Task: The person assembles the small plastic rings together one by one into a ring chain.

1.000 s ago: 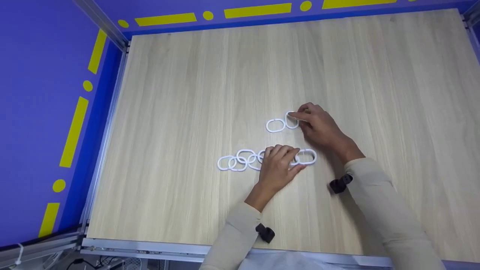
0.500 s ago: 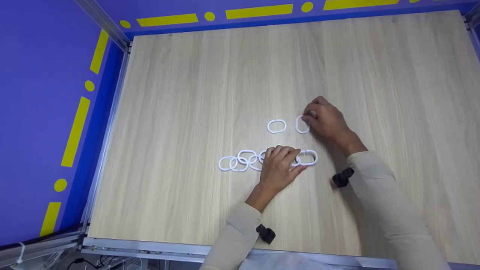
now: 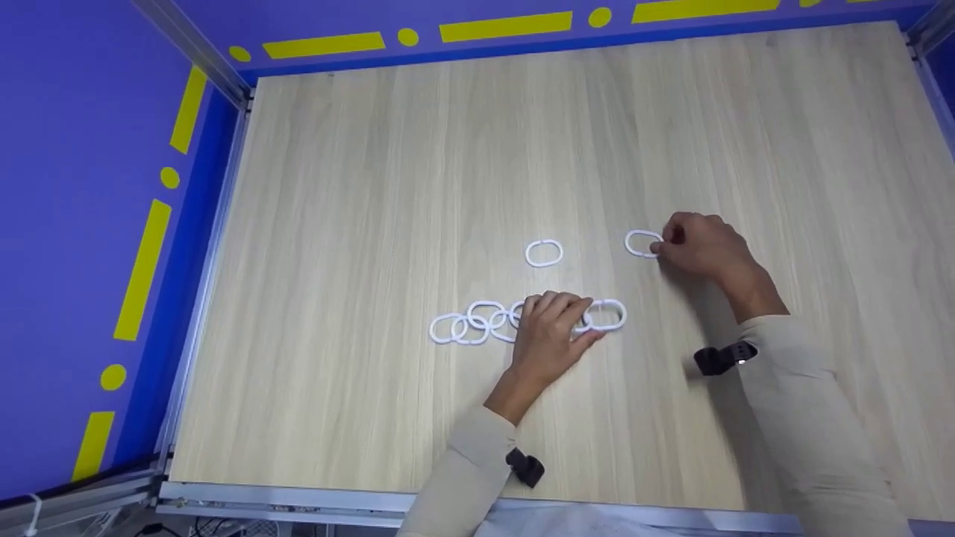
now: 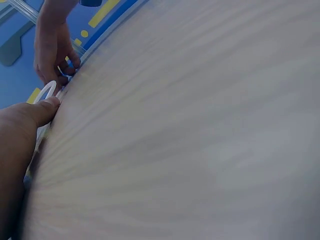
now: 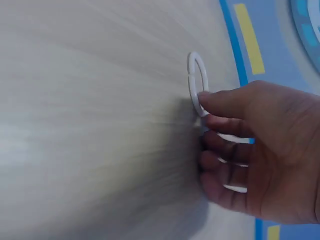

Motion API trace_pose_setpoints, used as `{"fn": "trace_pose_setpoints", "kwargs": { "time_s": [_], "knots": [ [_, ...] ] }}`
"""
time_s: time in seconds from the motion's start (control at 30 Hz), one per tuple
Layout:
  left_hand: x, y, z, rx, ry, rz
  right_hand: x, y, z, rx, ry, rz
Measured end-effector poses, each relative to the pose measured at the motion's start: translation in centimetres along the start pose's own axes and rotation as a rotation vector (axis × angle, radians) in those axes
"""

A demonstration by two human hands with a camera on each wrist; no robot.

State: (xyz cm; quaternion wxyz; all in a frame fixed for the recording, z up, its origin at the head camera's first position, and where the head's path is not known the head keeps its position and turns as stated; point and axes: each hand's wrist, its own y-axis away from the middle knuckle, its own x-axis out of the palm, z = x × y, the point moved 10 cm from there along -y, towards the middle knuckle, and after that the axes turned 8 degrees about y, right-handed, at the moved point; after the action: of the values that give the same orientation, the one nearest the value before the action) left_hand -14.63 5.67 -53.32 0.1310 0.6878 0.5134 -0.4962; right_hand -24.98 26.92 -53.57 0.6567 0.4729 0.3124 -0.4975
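A chain of interlocked white plastic oval links (image 3: 431, 328) lies across the table in the head view. My left hand (image 3: 547, 334) grips it near its right part, hiding the middle links; the end link (image 3: 624, 316) sticks out past the thumb. Further right and back, my right hand (image 3: 705, 245) pinches a single white link (image 3: 627, 243) between thumb and index finger. In the right wrist view this link (image 5: 191, 86) shows a small gap in its side, and the other fingers curl below. One loose link (image 3: 527, 253) lies behind the chain.
The wood-grain table (image 3: 358, 224) has a metal rail (image 3: 298, 495) along its near edge. Blue panels with yellow marks (image 3: 507, 27) stand at the back and left. A small black camera (image 3: 724, 359) sits on the right wrist, another (image 3: 525, 468) on the left.
My right hand has moved right with its link, away from the loose one. That link has turned from lengthwise to sideways. The left hand keeps its place on the chain.
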Motion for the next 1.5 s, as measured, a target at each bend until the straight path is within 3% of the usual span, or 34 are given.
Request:
{"fn": "trace_pose_setpoints", "kwargs": {
  "time_s": [0.17,0.33,0.43,0.57,0.7,0.8,1.23,1.5],
  "knots": [
    [0.0,0.2,0.1,-0.005,0.004,0.000,1.0,0.2,0.7,-0.009,-0.063,-0.027],
    [0.0,0.2,0.2,-0.009,0.016,-0.001,2.0,0.9,1.4,-0.027,-0.054,-0.012],
    [0.0,0.1,0.2,-0.010,0.020,0.001,2.1,1.4,1.7,-0.059,-0.081,-0.057],
    [-0.2,0.1,0.3,-0.018,0.014,-0.003,2.6,1.8,2.3,-0.128,-0.240,-0.116],
    [-0.3,0.1,0.4,-0.018,0.011,0.000,3.7,2.2,3.3,-0.198,-0.461,-0.084],
    [-0.3,0.0,0.3,-0.013,0.015,0.003,4.1,2.6,4.1,-0.243,-0.559,-0.067],
    [0.0,0.2,0.2,-0.011,0.002,0.017,5.0,3.2,5.9,-0.373,-0.619,-0.042],
    [0.2,0.1,0.2,-0.015,-0.030,0.030,5.2,3.6,6.5,-0.438,-0.685,0.063]
  ]
}}
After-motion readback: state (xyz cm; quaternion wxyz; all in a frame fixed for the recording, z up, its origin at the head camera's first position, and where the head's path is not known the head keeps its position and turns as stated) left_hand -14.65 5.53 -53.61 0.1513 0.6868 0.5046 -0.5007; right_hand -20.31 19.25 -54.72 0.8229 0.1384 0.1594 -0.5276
